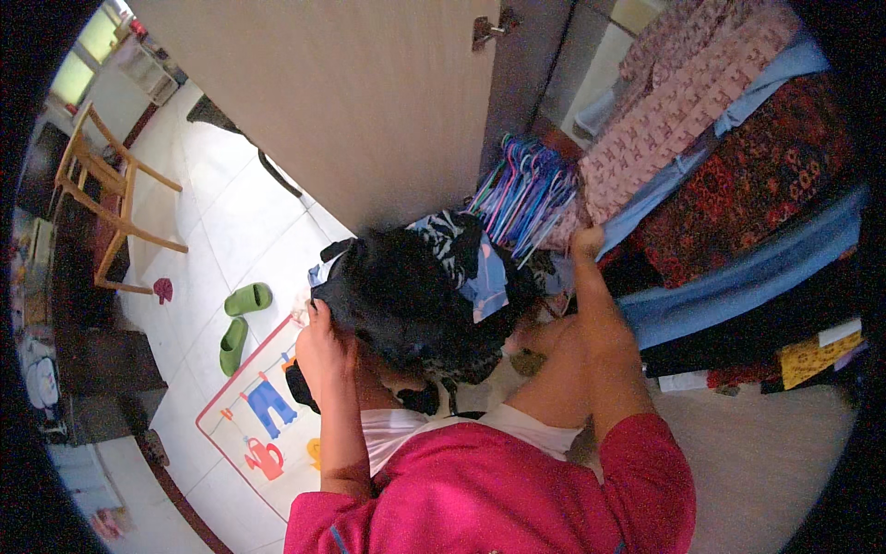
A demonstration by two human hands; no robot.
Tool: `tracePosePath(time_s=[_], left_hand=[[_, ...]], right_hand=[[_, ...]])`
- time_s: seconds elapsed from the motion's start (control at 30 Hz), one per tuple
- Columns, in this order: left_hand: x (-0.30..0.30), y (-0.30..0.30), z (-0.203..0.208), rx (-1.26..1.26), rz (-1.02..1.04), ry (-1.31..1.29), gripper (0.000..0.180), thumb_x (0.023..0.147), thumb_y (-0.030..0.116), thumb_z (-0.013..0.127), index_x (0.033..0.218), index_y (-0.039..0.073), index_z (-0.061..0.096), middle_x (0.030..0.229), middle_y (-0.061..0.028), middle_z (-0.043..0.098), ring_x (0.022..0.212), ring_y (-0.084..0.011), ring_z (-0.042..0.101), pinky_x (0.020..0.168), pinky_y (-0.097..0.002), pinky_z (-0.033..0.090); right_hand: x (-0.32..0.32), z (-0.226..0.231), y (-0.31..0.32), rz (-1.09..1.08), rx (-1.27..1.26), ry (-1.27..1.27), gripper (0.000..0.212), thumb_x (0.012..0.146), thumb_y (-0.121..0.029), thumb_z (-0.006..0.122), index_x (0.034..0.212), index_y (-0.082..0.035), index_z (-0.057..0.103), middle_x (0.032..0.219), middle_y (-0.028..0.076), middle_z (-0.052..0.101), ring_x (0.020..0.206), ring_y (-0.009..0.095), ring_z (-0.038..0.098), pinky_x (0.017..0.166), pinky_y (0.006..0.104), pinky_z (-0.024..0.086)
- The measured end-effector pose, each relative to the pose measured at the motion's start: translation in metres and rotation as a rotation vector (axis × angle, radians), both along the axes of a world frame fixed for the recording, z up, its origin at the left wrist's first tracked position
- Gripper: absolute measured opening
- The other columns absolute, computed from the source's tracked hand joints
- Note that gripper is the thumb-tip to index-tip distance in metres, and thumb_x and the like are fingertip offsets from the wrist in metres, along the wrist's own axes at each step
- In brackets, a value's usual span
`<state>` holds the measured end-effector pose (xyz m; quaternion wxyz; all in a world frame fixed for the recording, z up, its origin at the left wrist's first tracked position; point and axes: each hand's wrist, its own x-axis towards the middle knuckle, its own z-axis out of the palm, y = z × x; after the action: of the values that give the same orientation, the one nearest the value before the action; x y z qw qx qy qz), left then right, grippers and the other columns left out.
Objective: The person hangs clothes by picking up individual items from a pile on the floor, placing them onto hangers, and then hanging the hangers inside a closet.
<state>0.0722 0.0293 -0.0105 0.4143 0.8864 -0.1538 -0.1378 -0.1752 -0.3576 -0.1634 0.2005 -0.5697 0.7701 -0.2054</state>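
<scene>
A pile of black clothes [397, 295] lies in front of me between my knees, with a black-and-white patterned piece [445, 242] and a light blue printed piece [489, 282] on its right side. My left hand [325, 349] is closed on the pile's left edge, on black cloth. Out to the right, my right hand [587, 242] is closed on the lower end of a pink patterned garment [646, 148], which hangs in a slanting row. Beside that hand stands a dense bunch of blue, purple and white hangers [528, 196]. Whatever lies under the pile is hidden.
A wooden door [332, 102] stands ahead. Dark red patterned cloth [738, 194] and blue cloth [738, 282] hang at right. On the left are green clogs [247, 299], a printed mat [277, 443] and a wooden chair [120, 203].
</scene>
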Motion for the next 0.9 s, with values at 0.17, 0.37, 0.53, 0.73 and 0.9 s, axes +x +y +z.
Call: tracePosePath(time_s=[0.17, 0.37, 0.53, 0.73, 0.9], left_hand=[[0.013, 0.000, -0.003, -1.274, 0.067, 0.695, 0.041, 0.089, 0.035, 0.042, 0.117, 0.004, 0.046, 0.109, -0.0090, 0.055, 0.095, -0.0237, 0.054, 0.083, -0.0368, 0.044], [-0.008, 0.021, 0.098, -1.333, 0.132, 0.305, 0.043, 0.091, 0.034, 0.036, 0.115, 0.000, 0.046, 0.103, -0.0125, 0.056, 0.090, -0.0224, 0.056, 0.081, -0.0358, 0.046], [-0.002, 0.021, 0.098, -0.957, 0.196, 0.037, 0.035, 0.090, 0.033, 0.042, 0.103, 0.003, 0.051, 0.082, -0.0096, 0.057, 0.065, -0.0191, 0.056, 0.061, -0.0317, 0.048], [-0.015, -0.014, 0.069, -1.176, 0.027, 0.528, 0.039, 0.090, 0.036, 0.043, 0.108, 0.003, 0.050, 0.085, -0.0092, 0.058, 0.072, -0.0188, 0.057, 0.064, -0.0293, 0.048], [-0.020, 0.000, 0.063, -1.171, 0.000, 0.581, 0.035, 0.089, 0.032, 0.045, 0.109, 0.003, 0.050, 0.093, -0.0095, 0.057, 0.083, -0.0196, 0.057, 0.073, -0.0317, 0.048]], right_hand=[[-0.059, -0.059, -0.048, -0.080, -0.378, -0.371, 0.027, 0.087, -0.014, 0.046, 0.099, 0.008, 0.055, 0.089, 0.015, 0.061, 0.080, 0.028, 0.056, 0.071, 0.0405, 0.046], [-0.017, -0.033, -0.023, 0.292, -0.441, -0.415, 0.029, 0.084, -0.018, 0.053, 0.101, 0.005, 0.057, 0.095, 0.011, 0.061, 0.088, 0.022, 0.055, 0.081, 0.0289, 0.040], [-0.007, -0.022, -0.011, 0.437, -0.254, -0.443, 0.023, 0.083, -0.017, 0.054, 0.092, 0.004, 0.059, 0.080, 0.007, 0.062, 0.074, 0.014, 0.054, 0.069, 0.0291, 0.043], [-0.027, -0.054, -0.030, 0.136, -0.423, -0.426, 0.021, 0.081, -0.016, 0.053, 0.082, 0.004, 0.058, 0.071, 0.013, 0.059, 0.064, 0.027, 0.052, 0.062, 0.0348, 0.042], [0.002, -0.069, -0.022, 0.022, -0.431, -0.438, 0.024, 0.080, -0.019, 0.055, 0.079, 0.005, 0.058, 0.069, 0.016, 0.060, 0.058, 0.031, 0.053, 0.055, 0.0380, 0.042]])
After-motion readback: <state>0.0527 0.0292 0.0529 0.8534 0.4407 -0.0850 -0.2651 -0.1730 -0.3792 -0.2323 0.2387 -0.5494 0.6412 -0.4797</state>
